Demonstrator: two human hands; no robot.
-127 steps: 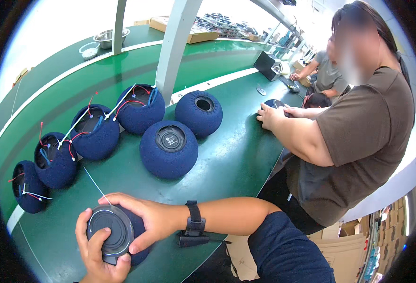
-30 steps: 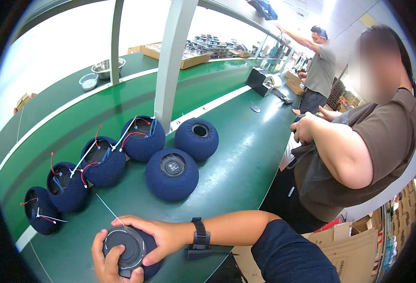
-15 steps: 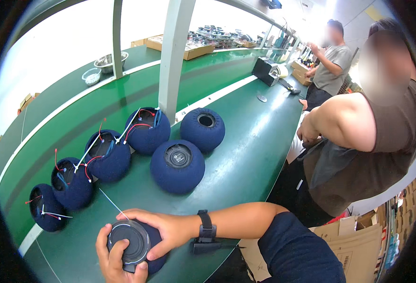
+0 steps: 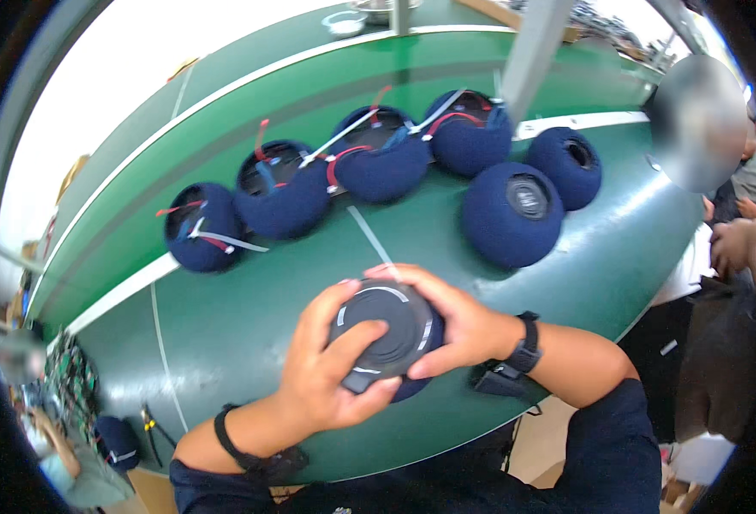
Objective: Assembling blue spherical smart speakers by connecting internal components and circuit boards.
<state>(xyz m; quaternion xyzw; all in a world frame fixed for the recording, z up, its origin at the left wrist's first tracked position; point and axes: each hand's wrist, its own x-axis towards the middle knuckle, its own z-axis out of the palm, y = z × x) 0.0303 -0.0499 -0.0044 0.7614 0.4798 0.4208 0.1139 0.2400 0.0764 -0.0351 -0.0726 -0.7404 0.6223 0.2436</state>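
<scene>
Both hands are closed around a navy fabric-covered ball-shaped speaker (image 4: pixel 409 389) low over the near bench. On its top sits a round black cap (image 4: pixel 405 319) with a light ring. My left hand (image 4: pixel 327 368) wraps the cap's left side, its index finger pressed on the middle and its thumb at the near edge. Round the right side curls my right hand (image 4: pixel 459 321), thumb near and fingers at the far rim. A white cable tie (image 4: pixel 368 233) sticks out beyond the right fingers. What the palms cover is hidden.
Beyond my hands stand several open navy balls (image 4: pixel 297 210) with red and blue wires and white ties. Two more, a ball with a round plate (image 4: pixel 498 227) and one with a dark hole (image 4: pixel 558 176), stand right. Pliers (image 4: pixel 148 423) lie left; a co-worker's hand (image 4: pixel 732 248) is far right.
My view has swung left, so the balls appear further right and my left forearm now shows. Both hands still grip the capped speaker, the left index finger on the cap.
</scene>
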